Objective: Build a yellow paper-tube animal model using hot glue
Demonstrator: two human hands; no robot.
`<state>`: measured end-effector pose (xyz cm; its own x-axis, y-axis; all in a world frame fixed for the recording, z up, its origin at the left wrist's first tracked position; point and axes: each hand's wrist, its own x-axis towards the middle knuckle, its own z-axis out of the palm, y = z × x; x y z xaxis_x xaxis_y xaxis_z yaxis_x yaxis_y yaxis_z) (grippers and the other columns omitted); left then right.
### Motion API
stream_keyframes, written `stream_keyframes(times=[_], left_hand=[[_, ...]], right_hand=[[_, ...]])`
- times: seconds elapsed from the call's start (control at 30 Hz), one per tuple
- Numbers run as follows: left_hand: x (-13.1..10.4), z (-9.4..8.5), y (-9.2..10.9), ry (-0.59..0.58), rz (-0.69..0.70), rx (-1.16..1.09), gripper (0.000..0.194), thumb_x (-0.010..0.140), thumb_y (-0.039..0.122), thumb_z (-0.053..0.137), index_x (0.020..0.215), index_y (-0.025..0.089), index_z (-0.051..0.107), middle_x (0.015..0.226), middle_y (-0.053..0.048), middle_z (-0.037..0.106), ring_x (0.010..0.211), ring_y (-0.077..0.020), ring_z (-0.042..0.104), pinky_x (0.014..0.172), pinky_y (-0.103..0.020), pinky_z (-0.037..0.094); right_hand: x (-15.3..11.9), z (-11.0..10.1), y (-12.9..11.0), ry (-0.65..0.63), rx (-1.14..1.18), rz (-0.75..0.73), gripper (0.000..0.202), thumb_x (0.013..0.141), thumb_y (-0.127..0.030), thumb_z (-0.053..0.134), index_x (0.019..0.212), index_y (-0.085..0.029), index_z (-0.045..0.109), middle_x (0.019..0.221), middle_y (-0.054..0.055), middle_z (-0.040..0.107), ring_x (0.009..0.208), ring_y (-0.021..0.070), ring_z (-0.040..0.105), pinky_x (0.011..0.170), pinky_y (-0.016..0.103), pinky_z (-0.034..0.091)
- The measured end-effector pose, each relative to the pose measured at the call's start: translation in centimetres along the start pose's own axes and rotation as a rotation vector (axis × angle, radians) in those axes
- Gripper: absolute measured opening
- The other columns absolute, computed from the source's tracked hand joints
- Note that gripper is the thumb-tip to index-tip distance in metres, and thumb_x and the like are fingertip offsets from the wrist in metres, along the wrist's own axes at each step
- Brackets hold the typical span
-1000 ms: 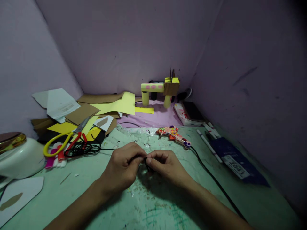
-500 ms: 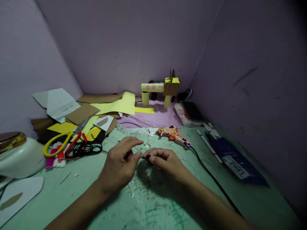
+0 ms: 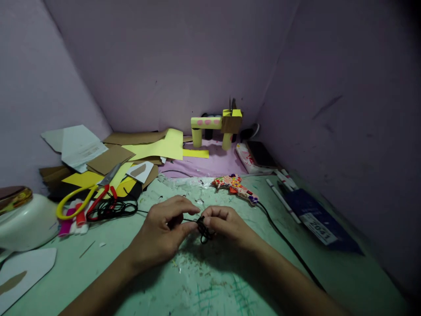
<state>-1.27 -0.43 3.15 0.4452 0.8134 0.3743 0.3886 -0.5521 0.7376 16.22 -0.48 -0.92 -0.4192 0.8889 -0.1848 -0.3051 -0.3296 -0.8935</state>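
White card with a brown patch (image 3: 36, 263) lies at the left of the pale green surface (image 3: 177, 298), just below a glossy white rounded object (image 3: 26, 226). Next come the metal-bladed scissors with a yellow loop handle (image 3: 111, 174), blades pointing away and to the right. Beside them, a loosely coiled thin black cord (image 3: 115, 209) sends one strand rightward, its long axis running nearly level across the view. The strand passes behind the left hand (image 3: 196, 218), whose thumb and forefinger stand apart at the tips, the thumb beside the cord's small looped bunch. That bunch sits between the hands, pinched in the right hand (image 3: 205, 219), its loops hanging toward the person. Farther right lie a multicoloured patterned glue gun (image 3: 233, 188), nozzle pointing left, and a flat dark blue packet (image 3: 338, 241) labelled 2041.
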Motion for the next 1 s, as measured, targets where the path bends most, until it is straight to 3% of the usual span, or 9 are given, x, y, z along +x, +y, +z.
stream_keyframes(times=[0.23, 0.43, 0.63, 0.8, 1.0], left_hand=[[0.03, -0.25, 0.04, -0.124, -0.039, -0.121, 0.014, 0.077, 0.012, 0.059, 0.084, 0.018, 0.069, 0.076, -0.003, 0.068, 0.068, -0.0132, 0.061, 0.061, -0.025, 0.046], [-0.13, -0.19, -0.03, -0.119, -0.005, -0.134, 0.015, 0.077, 0.007, 0.058, 0.08, 0.018, 0.069, 0.072, -0.001, 0.068, 0.067, -0.0108, 0.062, 0.063, -0.023, 0.046], [-0.15, -0.36, 0.03, -0.163, 0.078, -0.14, 0.018, 0.078, 0.005, 0.056, 0.085, 0.015, 0.069, 0.075, -0.003, 0.067, 0.07, -0.0115, 0.062, 0.064, -0.023, 0.047], [-0.13, -0.44, -0.17, -0.23, 0.065, -0.201, 0.017, 0.079, 0.008, 0.059, 0.086, 0.017, 0.071, 0.075, -0.003, 0.069, 0.069, -0.012, 0.063, 0.063, -0.023, 0.047], [-0.06, -0.12, -0.48, -0.224, 0.086, -0.248, 0.016, 0.079, 0.01, 0.06, 0.087, 0.016, 0.073, 0.073, -0.005, 0.07, 0.066, -0.0128, 0.064, 0.061, -0.022, 0.048]], right_hand=[[-0.28, -0.11, 0.49, -0.059, 0.088, 0.052, 0.019, 0.061, -0.032, 0.074, 0.062, -0.016, 0.064, 0.054, -0.001, 0.063, 0.046, 0.0076, 0.049, 0.047, 0.021, 0.033], [-0.32, -0.1, 0.6, -0.103, 0.078, 0.084, 0.014, 0.065, -0.029, 0.071, 0.064, -0.017, 0.064, 0.049, -0.002, 0.062, 0.038, 0.0053, 0.042, 0.04, 0.019, 0.027], [-0.43, -0.13, 0.22, -0.133, 0.028, 0.116, 0.012, 0.063, -0.027, 0.069, 0.06, -0.017, 0.064, 0.044, -0.004, 0.059, 0.036, 0.004, 0.039, 0.039, 0.019, 0.023], [-0.69, -0.02, -0.21, -0.149, 0.001, 0.154, 0.011, 0.06, -0.025, 0.069, 0.059, -0.016, 0.063, 0.043, -0.004, 0.059, 0.035, 0.0036, 0.038, 0.039, 0.019, 0.024], [-0.39, -0.43, 0.19, -0.197, 0.041, 0.178, 0.016, 0.056, -0.025, 0.075, 0.056, -0.014, 0.064, 0.042, -0.003, 0.059, 0.034, 0.004, 0.041, 0.037, 0.019, 0.026]])
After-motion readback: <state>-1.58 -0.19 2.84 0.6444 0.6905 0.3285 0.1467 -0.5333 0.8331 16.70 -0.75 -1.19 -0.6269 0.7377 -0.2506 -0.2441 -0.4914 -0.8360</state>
